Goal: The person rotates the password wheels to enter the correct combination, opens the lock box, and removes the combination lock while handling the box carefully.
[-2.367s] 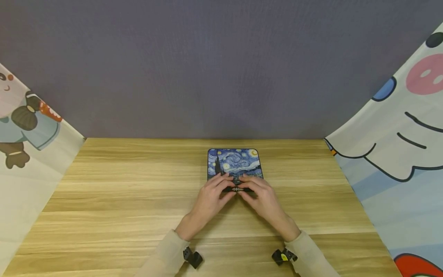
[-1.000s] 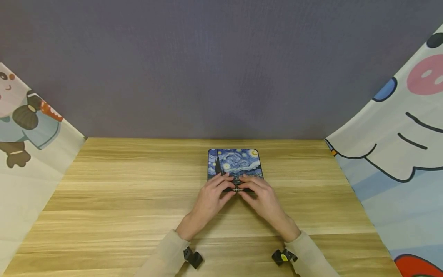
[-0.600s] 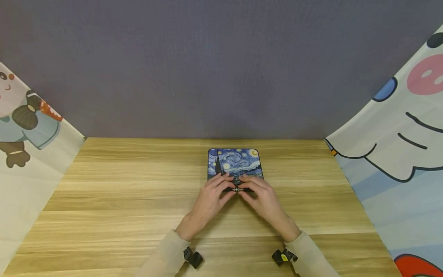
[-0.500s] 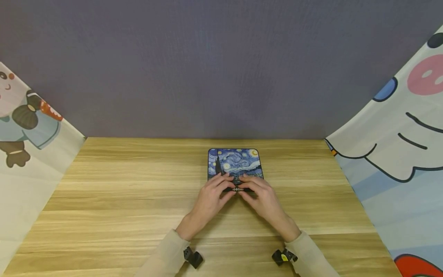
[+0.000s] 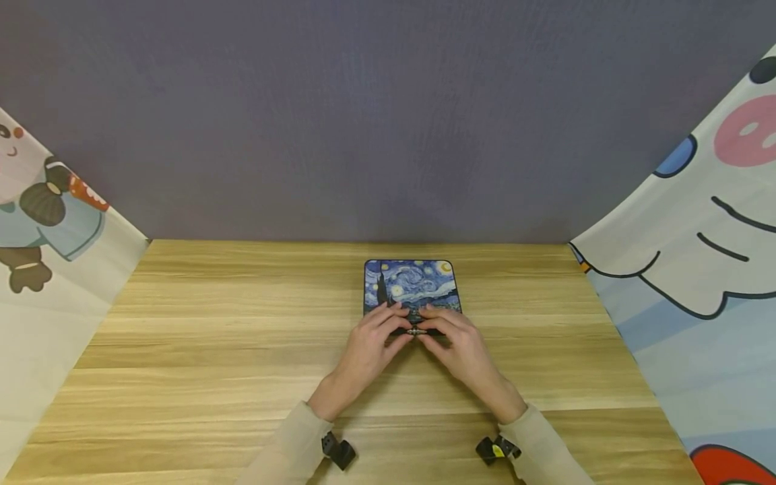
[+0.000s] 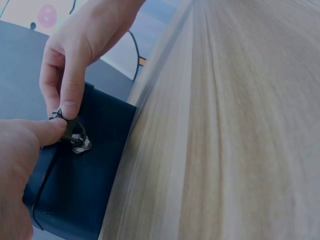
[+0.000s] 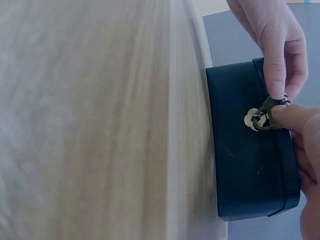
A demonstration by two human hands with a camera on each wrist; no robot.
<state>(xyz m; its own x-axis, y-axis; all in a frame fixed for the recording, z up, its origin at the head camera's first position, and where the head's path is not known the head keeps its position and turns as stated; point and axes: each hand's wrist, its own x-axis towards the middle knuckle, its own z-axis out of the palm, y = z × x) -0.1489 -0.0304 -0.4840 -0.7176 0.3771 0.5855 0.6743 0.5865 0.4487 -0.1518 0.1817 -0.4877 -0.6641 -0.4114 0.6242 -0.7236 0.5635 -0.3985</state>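
A dark tin box (image 5: 418,281) with a starry-night painting on its lid stands on the table. A small combination padlock (image 7: 268,106) hangs by its shackle at the round metal clasp (image 7: 253,119) on the box's front. My left hand (image 5: 366,342) pinches one side of the padlock between thumb and fingers, and my right hand (image 5: 462,342) pinches the other side. The thumbs nearly meet over the lock body in both wrist views. Its dials are partly covered by fingers, and I cannot read them. Some fingertips of both hands rest on the lid's front edge in the head view.
The wood-grain table (image 5: 212,350) stretches out around the box. A grey partition (image 5: 364,121) rises behind it. Printed cartoon curtains (image 5: 721,256) flank the table at left and right. Small black cameras (image 5: 337,451) sit at both wrists.
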